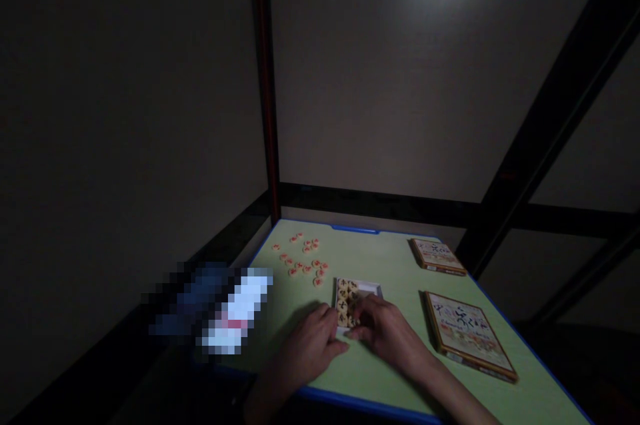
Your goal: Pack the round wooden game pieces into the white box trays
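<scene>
A small white tray [373, 288] holding several round tan game pieces with dark marks sits on the green table [390, 258]. My left hand [313, 342] rests at the tray's near left corner, fingers curled against it. My right hand [383, 328] lies over the tray's near edge, fingers bent down onto the pieces. Whether either hand pinches a piece is hidden. A loose group of several round pieces with red marks [303, 258] lies on the table to the far left of the tray.
Two flat game boxes with brown borders lie on the right, one near [467, 332], one farther back [437, 255]. The table has a blue edge [355, 230]. A blurred-out patch [215, 308] covers the left edge. Dark posts and walls surround the table.
</scene>
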The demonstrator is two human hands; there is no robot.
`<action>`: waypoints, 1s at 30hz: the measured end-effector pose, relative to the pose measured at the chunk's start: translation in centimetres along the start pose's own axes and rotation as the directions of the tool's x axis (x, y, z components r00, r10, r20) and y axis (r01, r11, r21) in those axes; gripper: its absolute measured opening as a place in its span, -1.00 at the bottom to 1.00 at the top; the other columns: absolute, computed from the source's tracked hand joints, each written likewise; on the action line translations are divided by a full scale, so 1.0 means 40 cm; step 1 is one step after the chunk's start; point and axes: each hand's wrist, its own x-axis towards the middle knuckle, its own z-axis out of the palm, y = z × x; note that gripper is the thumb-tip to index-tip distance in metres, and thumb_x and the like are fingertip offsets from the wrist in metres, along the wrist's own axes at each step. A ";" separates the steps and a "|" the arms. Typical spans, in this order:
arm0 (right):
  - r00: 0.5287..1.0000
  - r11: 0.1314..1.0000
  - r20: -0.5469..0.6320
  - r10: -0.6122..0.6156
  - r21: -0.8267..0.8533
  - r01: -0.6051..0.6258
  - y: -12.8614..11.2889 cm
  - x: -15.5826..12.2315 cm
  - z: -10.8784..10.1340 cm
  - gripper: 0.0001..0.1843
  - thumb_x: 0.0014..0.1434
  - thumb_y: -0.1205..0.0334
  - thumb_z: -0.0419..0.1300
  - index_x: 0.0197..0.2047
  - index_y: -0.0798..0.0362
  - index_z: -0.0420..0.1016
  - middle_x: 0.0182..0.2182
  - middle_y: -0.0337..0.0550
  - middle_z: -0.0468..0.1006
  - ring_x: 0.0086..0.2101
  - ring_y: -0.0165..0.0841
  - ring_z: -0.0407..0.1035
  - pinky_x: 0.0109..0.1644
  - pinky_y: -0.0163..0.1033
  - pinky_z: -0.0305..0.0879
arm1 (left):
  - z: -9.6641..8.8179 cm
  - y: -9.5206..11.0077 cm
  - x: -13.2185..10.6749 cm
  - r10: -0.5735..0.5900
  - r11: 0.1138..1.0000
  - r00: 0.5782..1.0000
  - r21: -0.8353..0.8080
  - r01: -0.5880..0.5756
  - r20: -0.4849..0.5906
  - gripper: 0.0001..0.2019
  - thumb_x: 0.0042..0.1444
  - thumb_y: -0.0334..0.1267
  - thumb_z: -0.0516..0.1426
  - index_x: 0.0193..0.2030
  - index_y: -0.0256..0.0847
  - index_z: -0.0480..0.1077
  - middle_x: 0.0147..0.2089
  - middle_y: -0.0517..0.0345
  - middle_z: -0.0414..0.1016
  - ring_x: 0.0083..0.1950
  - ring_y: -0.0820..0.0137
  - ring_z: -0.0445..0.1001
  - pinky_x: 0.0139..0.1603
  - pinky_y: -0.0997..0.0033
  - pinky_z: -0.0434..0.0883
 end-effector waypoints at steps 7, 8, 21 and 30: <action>0.997 0.998 -0.071 0.007 -0.054 -0.011 0.003 0.061 -0.089 -0.93 0.19 0.30 0.21 -0.31 0.08 0.53 -0.37 -0.11 0.59 -0.34 -0.29 0.44 -0.24 -0.27 0.25 | -0.020 0.002 -0.033 -0.080 0.996 0.997 0.051 0.080 -0.002 -0.93 0.23 -0.32 0.12 -0.15 -0.18 0.36 -0.03 0.12 0.45 0.00 0.34 0.41 0.10 0.39 0.30; 0.998 0.996 -0.063 -0.002 -0.093 -0.004 0.007 0.087 -0.101 -0.90 0.19 0.35 0.18 -0.31 0.09 0.54 -0.37 -0.11 0.60 -0.34 -0.30 0.44 -0.25 -0.28 0.25 | -0.024 0.002 -0.035 -0.100 0.992 0.995 0.074 0.099 -0.004 -0.92 0.24 -0.33 0.11 -0.13 -0.19 0.38 -0.02 0.10 0.45 0.02 0.33 0.41 0.11 0.38 0.31; 0.970 0.911 0.225 -0.092 -0.374 0.173 0.038 0.558 0.031 -0.51 0.18 0.37 0.16 0.19 0.15 0.48 -0.01 0.11 0.60 0.00 -0.16 0.43 0.06 -0.22 0.29 | -0.045 -0.005 0.150 -0.125 0.894 0.974 0.403 0.193 -0.190 -0.59 0.31 -0.32 0.10 0.27 -0.34 0.28 0.23 -0.26 0.36 0.16 0.16 0.45 0.15 0.26 0.39; 0.942 0.889 0.305 -0.139 -0.380 0.254 0.055 0.693 0.099 -0.59 0.41 0.12 -0.06 0.21 -0.08 0.43 0.05 -0.05 0.54 0.03 -0.21 0.38 0.07 -0.17 0.29 | -0.049 -0.082 0.233 -0.039 0.815 0.955 0.544 0.201 -0.295 -0.71 0.28 -0.43 0.06 0.11 -0.33 0.40 -0.02 -0.19 0.48 -0.05 0.19 0.51 -0.09 0.28 0.46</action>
